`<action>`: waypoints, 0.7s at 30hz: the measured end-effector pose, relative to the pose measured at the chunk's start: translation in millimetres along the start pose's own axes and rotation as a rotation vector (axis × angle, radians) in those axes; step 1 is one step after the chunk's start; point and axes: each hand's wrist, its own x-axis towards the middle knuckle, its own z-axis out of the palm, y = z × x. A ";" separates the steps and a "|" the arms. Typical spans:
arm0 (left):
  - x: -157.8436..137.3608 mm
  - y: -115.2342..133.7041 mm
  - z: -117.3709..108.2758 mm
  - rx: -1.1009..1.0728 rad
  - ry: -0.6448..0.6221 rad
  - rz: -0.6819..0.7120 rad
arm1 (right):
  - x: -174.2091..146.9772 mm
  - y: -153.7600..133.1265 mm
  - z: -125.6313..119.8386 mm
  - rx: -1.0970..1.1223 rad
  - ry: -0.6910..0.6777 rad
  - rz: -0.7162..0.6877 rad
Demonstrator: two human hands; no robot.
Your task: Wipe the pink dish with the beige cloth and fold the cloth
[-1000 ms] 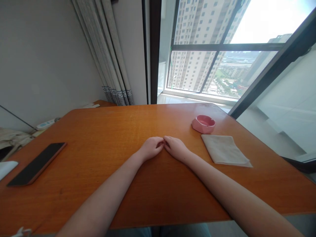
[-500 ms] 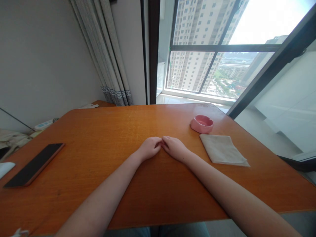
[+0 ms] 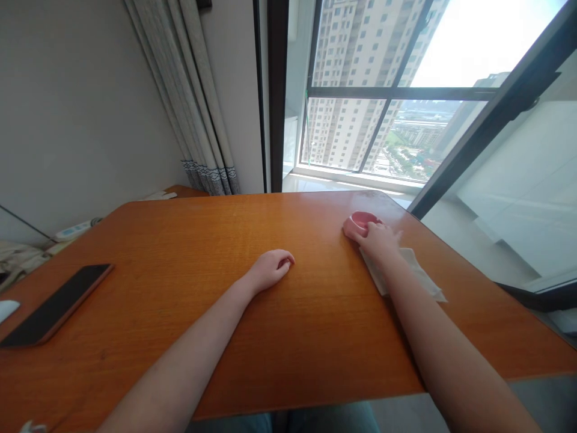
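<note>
My left hand (image 3: 270,268) rests on the middle of the wooden table (image 3: 193,240), fingers curled in loosely, with nothing visible in them. At the far right, my right hand (image 3: 381,243) is at the pink ashtray (image 3: 353,228). Its thumb lies by the ashtray's near outer side and a forefinger reaches over the rim. The other fingers are spread and slightly blurred; no firm grip shows. The ashtray sits flat on the table. Beneath my right hand and forearm lies a folded light grey cloth (image 3: 417,267), partly covered by them.
A long black pad with a reddish edge (image 3: 58,304) lies on the table's left side, beside a white object (image 3: 6,310) cut off by the frame. A power strip (image 3: 74,230) is beyond the left edge. Curtain (image 3: 198,120) and large window (image 3: 360,93) stand behind the table.
My right hand has left my left hand and moved right and away to the ashtray, passing over the cloth. My left hand stays in place. The view has shifted slightly.
</note>
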 end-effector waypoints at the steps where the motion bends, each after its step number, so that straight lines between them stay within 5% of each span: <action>1: -0.2 0.6 -0.4 -0.003 0.002 -0.004 | 1.5 2.3 3.4 0.004 -0.021 0.001; 10: 0.0 0.0 -1.1 0.016 0.024 0.005 | 3.0 -17.4 1.2 0.133 0.066 -0.095; 15: -3.2 6.4 -10.7 0.186 0.266 0.118 | -24.1 -78.2 -6.6 0.354 0.056 -0.353; 21: -2.0 6.5 -12.7 0.311 0.168 0.211 | -50.0 -120.4 -6.4 0.537 -0.049 -0.756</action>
